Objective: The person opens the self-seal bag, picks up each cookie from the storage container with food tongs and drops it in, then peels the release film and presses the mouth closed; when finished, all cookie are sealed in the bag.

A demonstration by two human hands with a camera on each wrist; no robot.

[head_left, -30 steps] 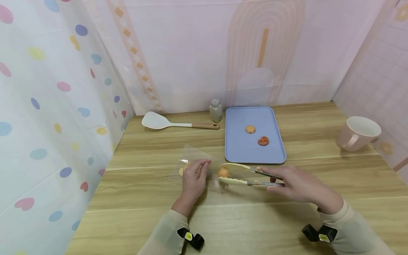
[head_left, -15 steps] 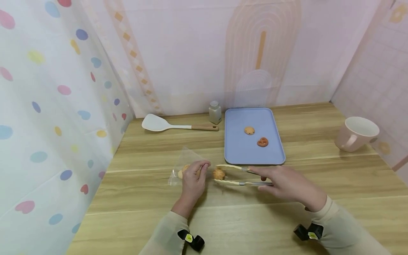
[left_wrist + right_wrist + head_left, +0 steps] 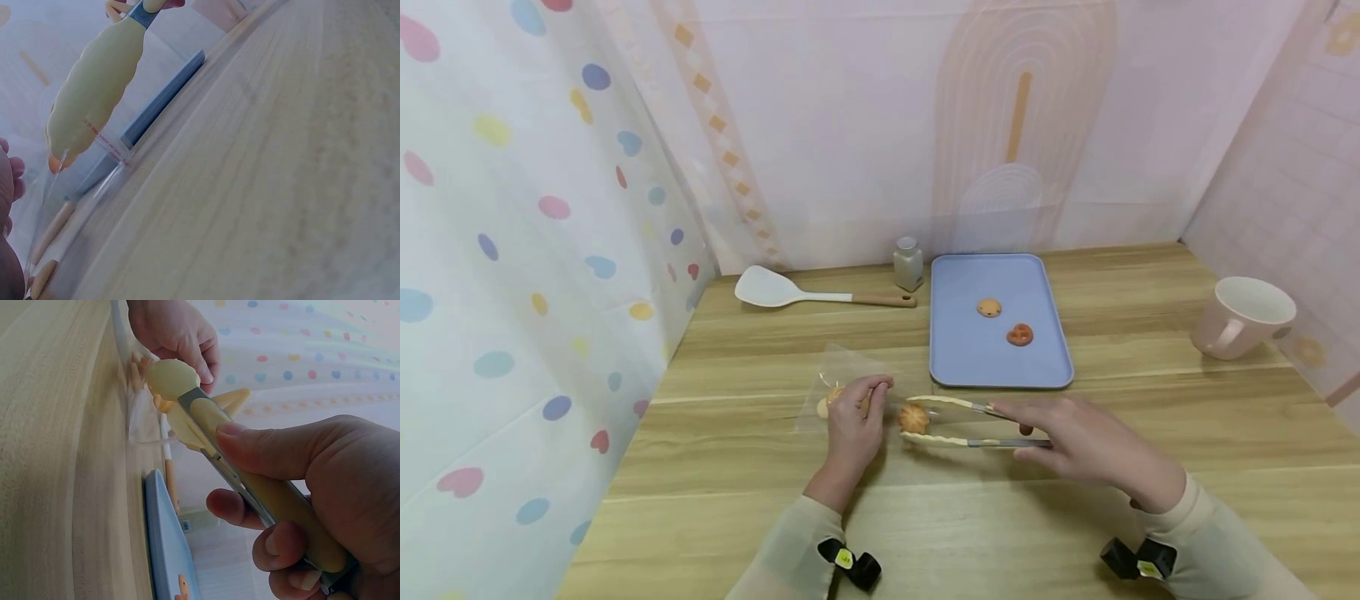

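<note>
My left hand (image 3: 856, 421) pinches the upper edge of a clear plastic bag (image 3: 808, 419) lying on the table. Pale round cookies (image 3: 824, 408) show inside the bag, partly covered by that hand. My right hand (image 3: 1086, 437) grips tongs (image 3: 942, 402) with cream scalloped tips and metal arms. A ridged golden cookie (image 3: 913, 419) is between the tips, just right of the left fingers at the bag's mouth. In the left wrist view, the bag's strip with red print (image 3: 106, 142) overlaps the tong tip (image 3: 94, 81). The right wrist view shows thumb and fingers around the tong handle (image 3: 294, 512).
Behind the hands lies a blue tray (image 3: 955, 358) bearing a round cookie (image 3: 988, 308) and a pretzel-shaped one (image 3: 1019, 335). A white spatula (image 3: 767, 287) and a small jar (image 3: 908, 265) stand along the back. At right is a pink mug (image 3: 1221, 321).
My right hand has moved slightly left, bringing the tongs and golden cookie closer to the left hand and bag mouth. The left hand keeps its place on the bag.
</note>
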